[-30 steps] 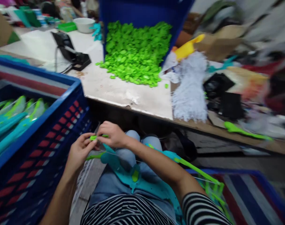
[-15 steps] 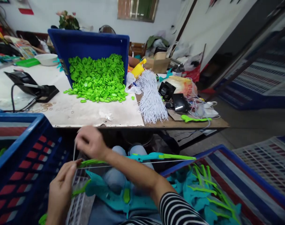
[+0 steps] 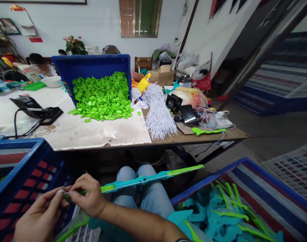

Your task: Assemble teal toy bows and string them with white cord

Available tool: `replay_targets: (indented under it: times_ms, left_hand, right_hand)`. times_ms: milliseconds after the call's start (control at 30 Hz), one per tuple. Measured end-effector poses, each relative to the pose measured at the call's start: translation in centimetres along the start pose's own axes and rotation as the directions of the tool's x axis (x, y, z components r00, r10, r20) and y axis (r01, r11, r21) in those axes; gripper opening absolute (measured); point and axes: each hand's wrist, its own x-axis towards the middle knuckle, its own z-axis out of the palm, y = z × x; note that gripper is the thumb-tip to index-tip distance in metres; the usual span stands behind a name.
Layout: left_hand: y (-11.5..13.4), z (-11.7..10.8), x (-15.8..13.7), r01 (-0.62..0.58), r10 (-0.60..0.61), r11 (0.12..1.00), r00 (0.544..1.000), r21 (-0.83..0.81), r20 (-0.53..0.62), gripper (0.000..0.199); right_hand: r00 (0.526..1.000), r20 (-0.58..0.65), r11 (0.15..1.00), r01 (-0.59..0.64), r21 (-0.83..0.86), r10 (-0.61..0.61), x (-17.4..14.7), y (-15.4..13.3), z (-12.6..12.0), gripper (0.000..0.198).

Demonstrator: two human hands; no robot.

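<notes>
Gripping one end of a teal-and-green bow (image 3: 143, 180) in the right hand (image 3: 89, 196); apparently pinching white cord (image 3: 60, 191) in the left hand (image 3: 41, 210), partly hidden. Running rightward from the fingers over the knees (image 3: 144, 169), with long axis crosswise, nearer the right hand.

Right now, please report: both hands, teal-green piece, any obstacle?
Left hand and right hand: pinching teal-green piece at one end. Piece extends over knees. Blue crate near left hand, seemingly not blocking.

Two hands (image 3: 38, 213) (image 3: 89, 195), one held bow (image 3: 156, 176), one bowl (image 3: 52, 81), one window (image 3: 140, 18)
</notes>
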Motion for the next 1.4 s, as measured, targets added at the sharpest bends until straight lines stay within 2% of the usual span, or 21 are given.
replay_targets:
  times_ms: [67,100,167,233,400,533,633,767,867,933,1000,1233,1300,1400]
  left_hand:
    - [0.1,0.4,-0.2,0.174,-0.162,0.968,0.984,-0.181,0.079,0.042]
    - [0.2,0.5,-0.3,0.245,-0.230,0.946,0.969,-0.211,0.092,0.043]
    - [0.7,0.5,-0.4,0.342,-0.324,0.914,0.939,-0.217,0.114,0.047]
    - [1.3,0.3,-0.5,0.394,-0.371,0.895,0.918,-0.208,0.140,0.051]
    - [2.7,0.5,-0.7,0.418,-0.390,0.874,0.908,-0.250,0.154,0.045]
    - [3.2,1.4,-0.8,0.366,-0.348,0.864,0.930,-0.345,0.116,0.028]
    - [3.1,1.4,-0.4,0.346,-0.312,0.864,0.938,-0.367,0.150,0.022]
    - [3.1,0.6,0.0,0.421,-0.378,0.850,0.906,-0.317,0.190,0.029]
    - [3.2,0.0,0.2,0.461,-0.430,0.868,0.884,-0.183,0.185,0.038]
    - [3.1,-0.1,0.3,0.422,-0.404,0.904,0.895,-0.068,0.187,0.045]
    - [3.0,-0.1,0.4,0.344,-0.342,0.939,0.917,0.028,0.204,0.050]
    - [2.6,0.6,0.2,0.100,-0.152,0.966,0.966,0.239,0.210,0.054]
    - [2.4,0.6,0.2,0.051,-0.112,0.963,0.968,0.264,0.224,0.050]
    - [2.1,0.7,-0.4,-0.020,-0.049,0.974,0.953,0.224,0.297,0.042]
  right_hand:
    - [0.999,-0.052,1.000,-0.011,0.015,0.011,0.1,-0.2,0.0,0.012]
    - [0.997,-0.072,1.000,-0.009,0.018,0.010,0.1,-0.3,-0.1,0.013]
    - [0.997,-0.077,1.000,0.005,-0.002,-0.005,0.1,-0.3,-0.2,0.017]
    - [0.999,-0.027,0.998,0.032,-0.052,-0.033,0.0,-0.3,-0.3,0.020]
    - [0.988,0.098,0.974,0.132,-0.184,-0.116,-0.2,-0.4,-0.4,0.027]
    - [0.974,0.156,0.942,0.200,-0.269,-0.162,0.2,-0.9,-0.9,0.031]
    - [0.961,0.210,0.930,0.234,-0.285,-0.178,0.9,-1.0,-1.5,0.027]
    - [0.931,0.266,0.896,0.327,-0.301,-0.250,1.8,-0.8,-2.2,0.026]
    - [0.895,0.338,0.813,0.418,-0.405,-0.292,2.2,-0.8,-2.5,0.024]
    - [0.877,0.382,0.747,0.459,-0.481,-0.292,2.1,-0.8,-2.6,0.022]
    - [0.878,0.387,0.715,0.461,-0.526,-0.282,2.0,-0.6,-2.5,0.020]
    - [0.949,0.281,0.821,0.272,-0.503,-0.142,1.3,0.8,-2.6,0.008]
    - [0.944,0.296,0.840,0.277,-0.467,-0.146,1.1,0.9,-3.0,0.009]
    - [0.902,0.393,0.834,0.349,-0.427,-0.176,0.5,0.8,-3.9,0.015]
